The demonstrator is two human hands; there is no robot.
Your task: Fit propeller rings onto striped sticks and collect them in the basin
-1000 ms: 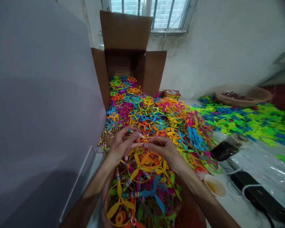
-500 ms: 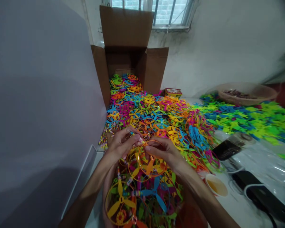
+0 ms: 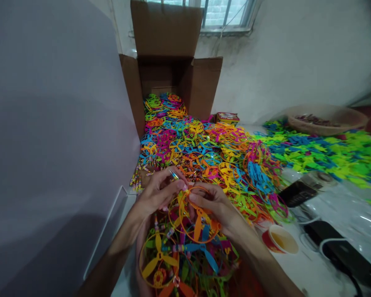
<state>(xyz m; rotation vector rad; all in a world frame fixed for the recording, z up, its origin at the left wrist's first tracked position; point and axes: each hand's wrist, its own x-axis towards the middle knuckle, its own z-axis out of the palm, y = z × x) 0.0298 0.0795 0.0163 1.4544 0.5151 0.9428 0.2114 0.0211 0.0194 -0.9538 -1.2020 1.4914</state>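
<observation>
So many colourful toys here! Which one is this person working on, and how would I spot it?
Start at the open cardboard box, then follow the heap of bright plastic propellers toward the viewer. At the near end, the person's left hand and right hand meet at an orange-ringed plastic propeller; it alone sits between the hands.

The camera sits on the person's head, so it sees about what their own eyes see. It looks forward and down. The left hand [image 3: 159,194] and right hand [image 3: 216,204] are very near it, at the bottom middle of the frame, with the arms coming in from the bottom edge. A cardboard box [image 3: 165,31] stands farther off at the top middle, with a window [image 3: 227,14] just past it at the top edge. A big gray panel [image 3: 49,144] fills the left side, close by.
</observation>
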